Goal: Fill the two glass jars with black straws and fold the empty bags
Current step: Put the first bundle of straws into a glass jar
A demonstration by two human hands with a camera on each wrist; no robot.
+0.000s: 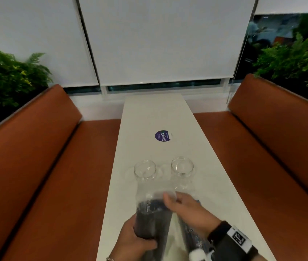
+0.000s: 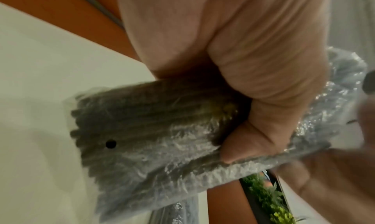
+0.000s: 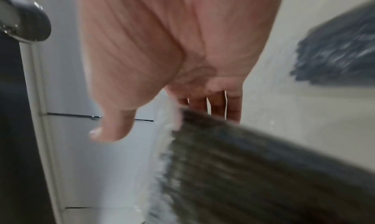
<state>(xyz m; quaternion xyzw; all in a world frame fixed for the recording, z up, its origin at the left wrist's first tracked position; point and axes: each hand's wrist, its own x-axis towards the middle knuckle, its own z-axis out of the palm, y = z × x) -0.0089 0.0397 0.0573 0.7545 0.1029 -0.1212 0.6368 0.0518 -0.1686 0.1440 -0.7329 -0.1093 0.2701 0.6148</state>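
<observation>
Two empty clear glasses (image 1: pixel 145 170) (image 1: pixel 182 166) stand side by side on a long white table (image 1: pixel 158 113). My left hand (image 1: pixel 138 242) grips the near end of a pack of black straws (image 1: pixel 152 217) in a clear plastic bag, which is raised and points toward the left glass. The left wrist view shows that hand (image 2: pixel 253 67) curled round the pack (image 2: pixel 152 123). My right hand (image 1: pixel 189 210) reaches across to the bag's far end, thumb on the plastic. From the right wrist, that hand (image 3: pixel 162 51) has straight fingers behind the pack (image 3: pixel 243 163) and its thumb spread apart. A second straw pack (image 1: pixel 192 236) lies on the table under my right wrist.
A round purple sticker (image 1: pixel 162 136) sits mid-table beyond the glasses. Orange padded benches (image 1: pixel 45 166) (image 1: pixel 262 157) run along both sides of the table. Green plants (image 1: pixel 8 78) (image 1: pixel 290 59) rise behind the benches, and white blinds (image 1: pixel 158 44) cover the window at the far end.
</observation>
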